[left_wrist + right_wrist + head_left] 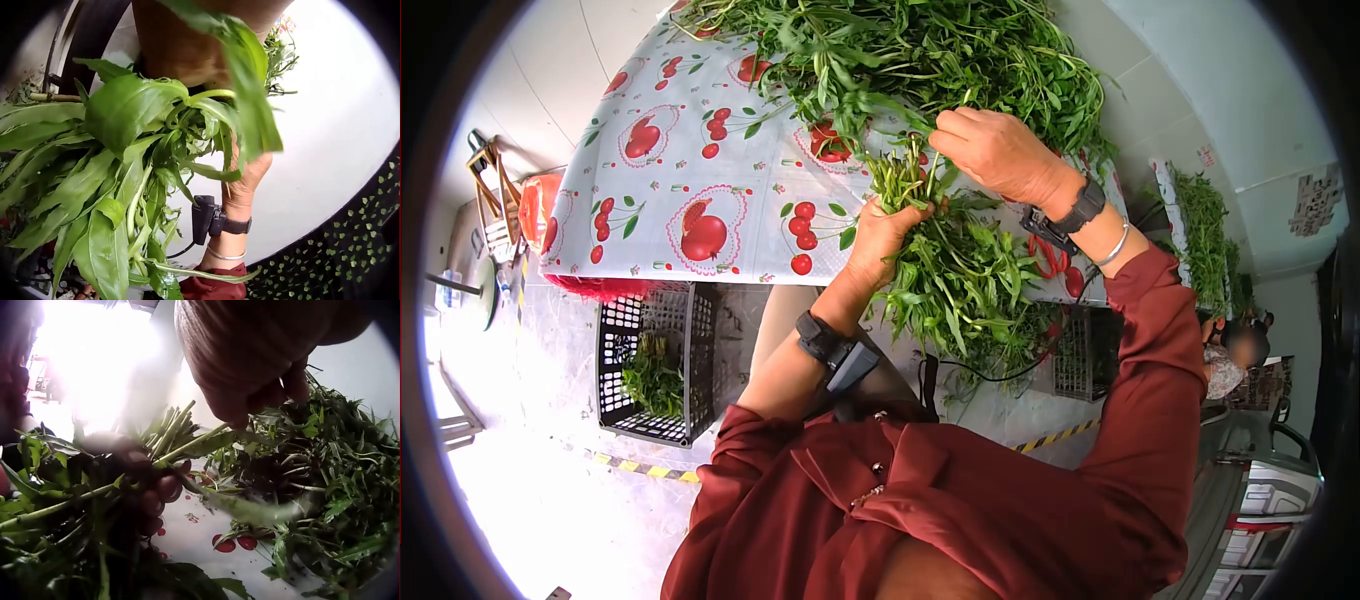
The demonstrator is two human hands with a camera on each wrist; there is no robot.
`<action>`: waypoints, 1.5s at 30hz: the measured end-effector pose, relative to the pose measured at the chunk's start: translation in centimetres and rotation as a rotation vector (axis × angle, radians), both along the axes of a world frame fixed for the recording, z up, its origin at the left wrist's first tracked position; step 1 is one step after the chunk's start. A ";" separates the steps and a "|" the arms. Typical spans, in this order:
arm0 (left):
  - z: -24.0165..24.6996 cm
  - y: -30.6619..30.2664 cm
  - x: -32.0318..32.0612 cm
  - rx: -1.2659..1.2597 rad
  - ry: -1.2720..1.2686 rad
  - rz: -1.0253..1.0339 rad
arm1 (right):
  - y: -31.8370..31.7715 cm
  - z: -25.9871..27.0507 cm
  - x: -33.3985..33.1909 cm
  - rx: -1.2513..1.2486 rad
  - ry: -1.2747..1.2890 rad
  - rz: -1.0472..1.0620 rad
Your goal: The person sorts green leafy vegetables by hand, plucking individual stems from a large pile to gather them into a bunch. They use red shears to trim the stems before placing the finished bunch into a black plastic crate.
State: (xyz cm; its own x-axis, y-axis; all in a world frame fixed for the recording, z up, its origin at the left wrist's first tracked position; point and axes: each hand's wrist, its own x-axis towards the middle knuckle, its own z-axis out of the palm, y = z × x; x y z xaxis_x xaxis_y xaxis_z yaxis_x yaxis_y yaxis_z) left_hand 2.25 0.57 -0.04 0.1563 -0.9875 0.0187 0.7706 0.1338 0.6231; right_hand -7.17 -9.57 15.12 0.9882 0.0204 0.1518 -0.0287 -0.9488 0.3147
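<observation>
My left hand [882, 238] grips a bunch of leafy greens [965, 285] around its stems, above the near edge of the table. Cut stem ends [172, 431] stick up past the fingers, while the leaves hang down toward my body. Just beyond the bunch, my right hand [1000, 155] pinches the end of a single green stem [199, 442] that runs into the left hand's grip. In the left wrist view, broad leaves [134, 109] hide most of the left hand's fingers and part of the right hand.
A large heap of greens [940, 60] covers the far side of the table, on a fruit-print tablecloth [670, 180]. Below the near edge stands a black crate [700, 370] with greens inside. Red-handled scissors [1050, 260] lie near the right forearm. Another person [1240, 365] is at far right.
</observation>
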 end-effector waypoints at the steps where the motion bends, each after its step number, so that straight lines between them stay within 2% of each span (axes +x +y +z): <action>1: 0.0 0.0 0.0 -0.005 0.002 -0.003 | 0.1 0.0 0.1 -0.009 -0.011 0.012; 5: -0.1 0.2 0.3 0.012 -0.039 -0.050 | -0.2 -0.5 0.2 0.034 -0.045 0.050; 10: 0.2 0.3 0.0 0.044 0.034 -0.021 | -0.8 -0.3 -0.5 0.042 0.078 0.041; 17: 0.0 0.0 -0.2 0.042 -0.030 0.034 | -0.4 -1.2 -0.5 0.089 0.009 0.042; 19: -0.2 -0.1 -0.3 0.037 -0.033 0.040 | -0.3 -1.7 -0.3 0.208 -0.081 -0.088; 23: 0.0 0.0 -0.2 0.046 -0.033 0.053 | -0.4 -2.6 0.0 0.404 -0.166 -0.200; 25: -0.2 0.0 -0.1 0.041 -0.044 0.037 | -0.4 -2.6 0.0 0.676 -0.155 -0.389; 26: -0.2 0.0 -0.1 0.048 -0.034 0.026 | -0.6 -2.7 -0.1 0.679 -0.155 -0.390; 28: -0.2 0.1 -0.2 0.060 -0.024 0.012 | -1.3 -2.9 -0.3 0.849 -0.186 -0.419; 29: -0.2 0.2 -0.2 0.056 -0.005 0.013 | -1.9 -2.6 -0.6 0.852 -0.187 -0.421; 31: -0.2 0.3 -0.2 0.055 0.015 0.016 | -3.1 -0.9 -1.2 0.313 -0.370 -0.397; 33: -0.1 0.2 -0.2 0.049 -0.003 0.038 | -4.3 0.8 -2.2 0.272 -0.415 -0.461; 35: -0.1 0.0 -0.1 0.049 0.018 0.029 | -5.2 0.9 -3.4 0.284 -0.388 -0.411; 38: 0.1 -0.1 -0.3 0.057 0.055 0.018 | -4.9 0.1 -4.3 0.794 -0.133 -0.624; 39: 0.2 0.0 -0.3 0.063 0.074 0.033 | -4.6 -0.4 -4.2 0.796 -0.133 -0.627; 42: -0.2 -0.1 -0.3 0.048 0.025 0.027 | -3.2 -2.1 -2.5 0.993 -0.151 -0.414; 45: 0.1 0.0 0.0 0.075 -0.008 0.006 | -1.9 -2.8 -0.9 1.047 -0.088 -0.266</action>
